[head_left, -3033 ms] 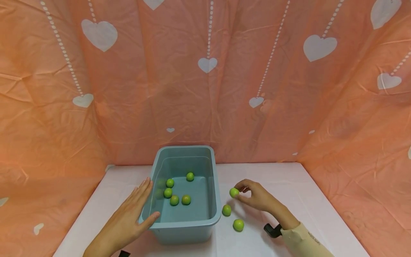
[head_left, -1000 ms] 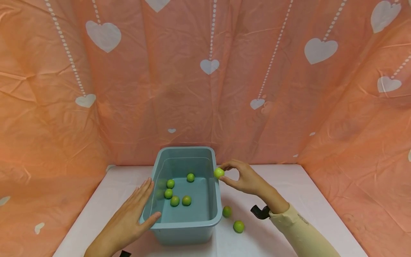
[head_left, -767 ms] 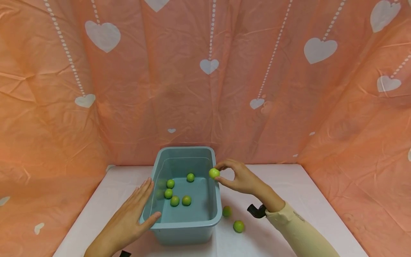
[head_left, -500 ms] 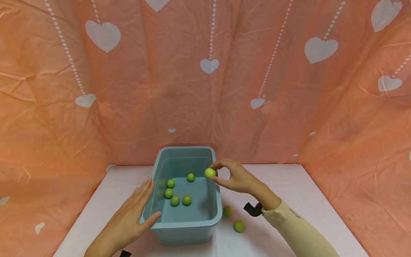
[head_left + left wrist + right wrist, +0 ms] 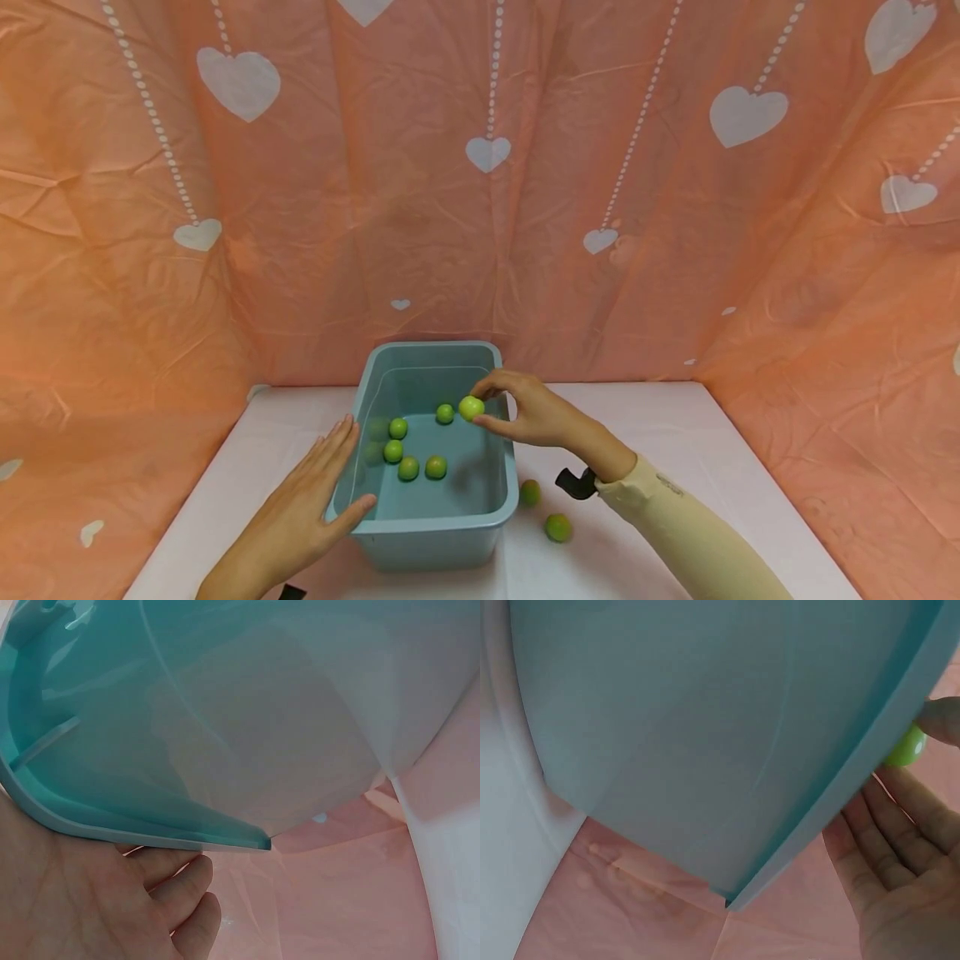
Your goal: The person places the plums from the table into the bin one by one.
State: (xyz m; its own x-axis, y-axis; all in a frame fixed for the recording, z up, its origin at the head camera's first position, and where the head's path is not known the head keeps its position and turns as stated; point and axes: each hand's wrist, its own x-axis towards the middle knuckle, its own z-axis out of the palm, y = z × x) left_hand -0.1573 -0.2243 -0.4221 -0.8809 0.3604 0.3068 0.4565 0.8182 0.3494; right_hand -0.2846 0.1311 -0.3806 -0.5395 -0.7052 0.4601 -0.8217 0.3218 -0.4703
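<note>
A blue-grey plastic bin [image 5: 435, 526] stands on the table with several small round green fruits [image 5: 408, 468] on its floor. My right hand [image 5: 532, 410] reaches over the bin's right rim and pinches another green fruit [image 5: 471, 407] between thumb and fingers, above the bin floor. In the right wrist view the rim partly hides this held fruit [image 5: 907, 746]. My left hand [image 5: 300, 492] lies along the bin's left rim with its fingers extended. The left wrist view shows that palm [image 5: 67, 892] under the rim, against the bin's outer side.
Two more green fruits, a nearer one [image 5: 558, 527] and a farther one [image 5: 530, 492], lie on the white tabletop [image 5: 645, 417] right of the bin. An orange-pink cloth [image 5: 420, 208] with white hearts encloses the back and sides.
Three seconds ago my right hand held the fruit low over the table's right side. It has risen and moved left across the rim, over the bin. My left hand stays put.
</note>
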